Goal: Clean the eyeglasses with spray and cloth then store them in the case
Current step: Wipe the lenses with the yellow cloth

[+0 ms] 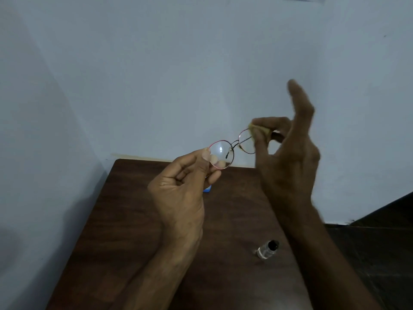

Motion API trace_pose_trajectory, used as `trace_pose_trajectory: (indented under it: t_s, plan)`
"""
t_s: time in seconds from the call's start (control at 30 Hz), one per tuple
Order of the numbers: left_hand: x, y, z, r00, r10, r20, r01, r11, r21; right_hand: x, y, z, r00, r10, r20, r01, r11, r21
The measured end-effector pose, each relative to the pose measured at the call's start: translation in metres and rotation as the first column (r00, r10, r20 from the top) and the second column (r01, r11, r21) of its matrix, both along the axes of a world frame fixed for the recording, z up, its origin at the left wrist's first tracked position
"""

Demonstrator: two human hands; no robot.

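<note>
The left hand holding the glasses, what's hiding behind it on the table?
Only a small blue corner peeks out past the left hand, lying on the brown table. The hand covers the rest, so what it is cannot be told.

You face a dark brown wood-grain table (125, 220), its far edge set against a pale blue-grey wall (156, 63). A thin beige strip (138, 157) runs along that far edge. Dark floor (368, 253) lies to your right.

Left hand (178, 191) and right hand (290, 166) were both bare.
Both forearms (169, 260) were uncovered along their whole visible length, to the lower frame edge.
</note>
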State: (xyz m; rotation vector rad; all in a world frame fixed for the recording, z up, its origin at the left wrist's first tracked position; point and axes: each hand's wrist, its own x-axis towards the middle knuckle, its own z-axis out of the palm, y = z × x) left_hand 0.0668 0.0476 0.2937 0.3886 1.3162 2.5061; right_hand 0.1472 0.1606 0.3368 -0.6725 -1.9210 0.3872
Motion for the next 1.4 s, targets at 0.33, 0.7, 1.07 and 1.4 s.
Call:
trace_pose_trajectory:
  t_s: [0.33,0.7,1.07,1.4]
  plan:
    - [0.003,0.000,-0.001,0.996,0.014,-0.091,-0.017,1.000,-0.025,-0.003,-0.015,0.003,0.997,0.069,0.044,-0.067,0.997,-0.047]
    - [0.008,0.003,-0.008,0.987,0.034,-0.155,-0.043,0.997,-0.057,0.008,-0.023,-0.006,0.999,0.042,0.034,-0.040,0.998,-0.042]
    - [0.001,0.002,-0.016,0.946,0.012,-0.325,-0.062,0.987,-0.145,0.001,-0.040,-0.031,0.958,0.265,-0.107,-0.271,0.962,-0.042]
    - [-0.024,0.004,-0.023,0.954,-0.028,-0.299,-0.035,0.978,-0.203,-0.006,-0.042,-0.039,0.970,0.220,-0.105,-0.227,0.972,-0.055]
